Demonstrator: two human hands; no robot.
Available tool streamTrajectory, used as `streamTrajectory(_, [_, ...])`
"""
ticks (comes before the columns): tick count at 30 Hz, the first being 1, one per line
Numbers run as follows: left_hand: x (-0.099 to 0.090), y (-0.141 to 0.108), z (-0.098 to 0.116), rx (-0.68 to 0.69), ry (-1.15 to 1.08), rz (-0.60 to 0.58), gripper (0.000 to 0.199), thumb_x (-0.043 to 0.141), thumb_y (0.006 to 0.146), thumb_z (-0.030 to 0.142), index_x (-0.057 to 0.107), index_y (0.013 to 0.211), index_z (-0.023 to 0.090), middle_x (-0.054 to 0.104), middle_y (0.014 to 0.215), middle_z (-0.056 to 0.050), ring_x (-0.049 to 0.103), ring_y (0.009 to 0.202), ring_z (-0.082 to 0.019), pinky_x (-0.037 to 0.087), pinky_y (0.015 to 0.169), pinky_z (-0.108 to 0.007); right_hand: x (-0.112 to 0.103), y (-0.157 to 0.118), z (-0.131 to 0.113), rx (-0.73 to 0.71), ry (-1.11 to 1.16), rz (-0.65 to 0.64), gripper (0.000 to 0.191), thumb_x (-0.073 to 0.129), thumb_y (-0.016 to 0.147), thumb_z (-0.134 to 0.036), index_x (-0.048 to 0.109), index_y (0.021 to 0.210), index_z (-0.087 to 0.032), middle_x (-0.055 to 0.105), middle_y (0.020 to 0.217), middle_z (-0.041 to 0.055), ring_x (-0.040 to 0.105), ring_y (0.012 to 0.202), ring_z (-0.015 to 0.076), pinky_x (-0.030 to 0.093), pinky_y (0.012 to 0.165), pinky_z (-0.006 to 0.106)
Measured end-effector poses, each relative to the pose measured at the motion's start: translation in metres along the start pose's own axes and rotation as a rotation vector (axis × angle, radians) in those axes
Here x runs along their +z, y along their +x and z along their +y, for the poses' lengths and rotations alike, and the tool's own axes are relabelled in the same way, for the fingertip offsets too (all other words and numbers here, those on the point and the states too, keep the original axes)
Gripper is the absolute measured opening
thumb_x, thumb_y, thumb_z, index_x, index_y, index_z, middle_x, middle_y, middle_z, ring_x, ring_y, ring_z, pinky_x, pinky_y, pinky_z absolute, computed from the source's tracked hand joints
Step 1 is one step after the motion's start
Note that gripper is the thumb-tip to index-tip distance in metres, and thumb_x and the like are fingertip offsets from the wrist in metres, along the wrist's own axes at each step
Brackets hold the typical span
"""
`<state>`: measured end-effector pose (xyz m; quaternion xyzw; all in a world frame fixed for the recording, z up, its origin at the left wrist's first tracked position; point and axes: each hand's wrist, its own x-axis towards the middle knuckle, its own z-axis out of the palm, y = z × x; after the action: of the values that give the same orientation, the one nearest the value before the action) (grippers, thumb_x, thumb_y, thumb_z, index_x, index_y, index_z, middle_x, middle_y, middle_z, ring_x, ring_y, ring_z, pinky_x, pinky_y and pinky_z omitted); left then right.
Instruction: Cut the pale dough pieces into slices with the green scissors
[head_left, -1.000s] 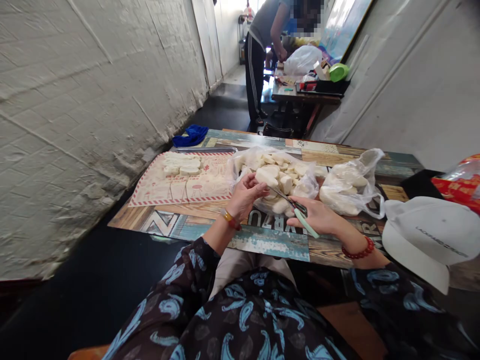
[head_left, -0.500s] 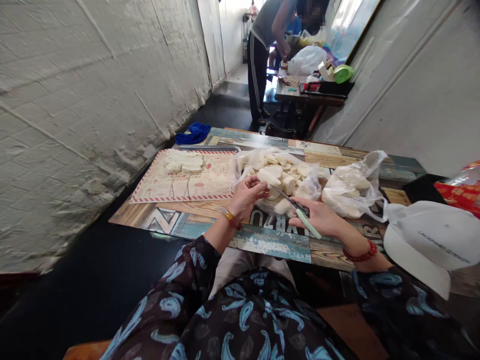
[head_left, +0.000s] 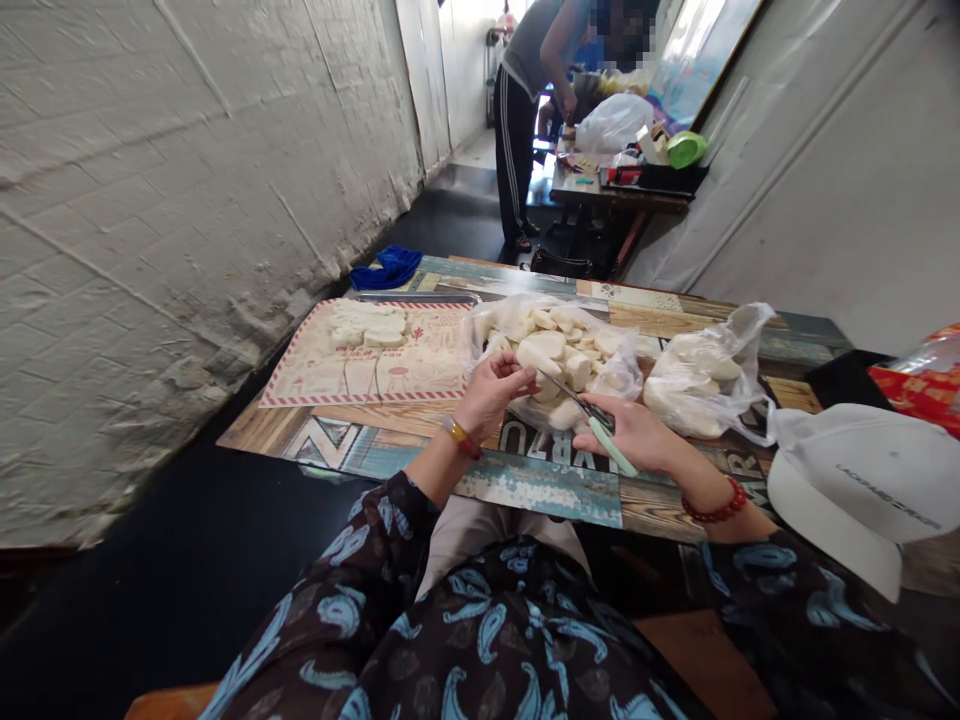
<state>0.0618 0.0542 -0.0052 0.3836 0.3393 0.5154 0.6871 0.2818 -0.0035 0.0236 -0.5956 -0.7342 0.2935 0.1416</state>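
My right hand [head_left: 626, 432] is wrapped round scissors [head_left: 615, 450] with a pale green handle. Their thin dark blades point left, toward the fingertips of my left hand [head_left: 499, 388]. Thumb and fingers of that hand are pinched together; what they hold is too small to make out. Just behind both hands an opened clear plastic bag [head_left: 626, 375] holds many thick white slices [head_left: 541, 346] of food. To the left, more white pieces [head_left: 369, 325] lie on a red-and-white printed sheet [head_left: 442, 375].
A knotted plastic bag [head_left: 705, 370] of white pieces sits right of the open one. A white cap [head_left: 862, 480] rests at the right edge, a blue cloth [head_left: 387, 268] at the back left. Beyond, a person [head_left: 525, 90] bends over another table [head_left: 622, 195].
My right hand and the scissors have shifted slightly left. My left hand keeps its pinch in nearly the same place.
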Motion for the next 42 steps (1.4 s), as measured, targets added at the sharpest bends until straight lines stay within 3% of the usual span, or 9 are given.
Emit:
streamTrajectory(6, [-0.001, 0.005, -0.005, -0.011, -0.004, -0.015, 0.046, 0.091, 0.056, 0.033, 0.059, 0.082, 0.013, 0.066, 0.072, 0.002, 0.064, 0.064, -0.01, 0.058, 0.075, -0.032, 0.001, 0.002, 0.002, -0.055, -0.017, 0.002, 0.06, 0.076, 0.07, -0.052, 0.07, 0.12, -0.019, 0.072, 0.088, 0.0053, 0.067, 0.083, 0.0256, 0.054, 0.076, 0.035])
streamTrajectory(12, [-0.001, 0.006, -0.004, -0.021, 0.002, -0.007, 0.044, 0.091, 0.056, 0.034, 0.06, 0.079, 0.013, 0.067, 0.071, 0.002, 0.065, 0.061, -0.011, 0.057, 0.073, -0.032, 0.004, 0.004, 0.013, -0.096, 0.1, 0.006, 0.051, 0.071, 0.078, -0.053, 0.073, 0.118, -0.021, 0.077, 0.103, 0.0055, 0.07, 0.095, 0.0282, 0.054, 0.088, 0.037])
streamTrajectory(17, [-0.002, 0.006, -0.004, -0.036, 0.022, -0.003, 0.043, 0.091, 0.055, 0.035, 0.063, 0.078, 0.011, 0.067, 0.07, 0.0, 0.065, 0.061, -0.011, 0.056, 0.071, -0.029, 0.005, 0.005, 0.021, -0.074, 0.181, -0.001, 0.047, 0.07, 0.078, -0.054, 0.076, 0.111, -0.02, 0.078, 0.102, 0.0049, 0.071, 0.096, 0.0296, 0.056, 0.086, 0.038])
streamTrajectory(25, [0.003, 0.006, -0.01, -0.015, -0.025, 0.081, 0.051, 0.093, 0.051, 0.037, 0.055, 0.078, 0.015, 0.066, 0.064, 0.002, 0.065, 0.059, -0.012, 0.058, 0.069, -0.031, 0.005, 0.001, 0.017, -0.044, 0.049, 0.077, 0.054, 0.072, 0.077, -0.052, 0.073, 0.12, -0.019, 0.077, 0.109, 0.0078, 0.07, 0.104, 0.032, 0.054, 0.093, 0.042])
streamTrajectory(33, [0.005, 0.007, -0.009, 0.004, 0.028, 0.011, 0.048, 0.091, 0.053, 0.039, 0.055, 0.07, 0.014, 0.061, 0.064, 0.004, 0.062, 0.059, -0.009, 0.056, 0.067, -0.027, 0.004, 0.009, 0.01, -0.043, 0.018, 0.02, 0.058, 0.074, 0.074, -0.05, 0.07, 0.123, -0.019, 0.078, 0.102, 0.0068, 0.071, 0.098, 0.0305, 0.055, 0.089, 0.04])
streamTrajectory(39, [0.0, 0.01, -0.009, 0.002, 0.052, 0.003, 0.047, 0.091, 0.054, 0.04, 0.058, 0.071, 0.013, 0.061, 0.067, 0.003, 0.061, 0.061, -0.009, 0.056, 0.068, -0.027, 0.004, 0.013, 0.019, -0.071, 0.142, 0.013, 0.05, 0.072, 0.077, -0.051, 0.074, 0.117, -0.021, 0.076, 0.112, 0.0072, 0.069, 0.104, 0.0319, 0.053, 0.094, 0.044])
streamTrajectory(42, [-0.001, 0.011, -0.01, -0.007, 0.042, 0.008, 0.046, 0.091, 0.054, 0.04, 0.059, 0.073, 0.012, 0.061, 0.067, 0.003, 0.061, 0.061, -0.009, 0.057, 0.068, -0.027, 0.005, 0.012, 0.021, -0.098, 0.168, 0.009, 0.046, 0.069, 0.08, -0.052, 0.076, 0.113, -0.02, 0.077, 0.109, 0.0065, 0.07, 0.101, 0.0316, 0.054, 0.089, 0.04])
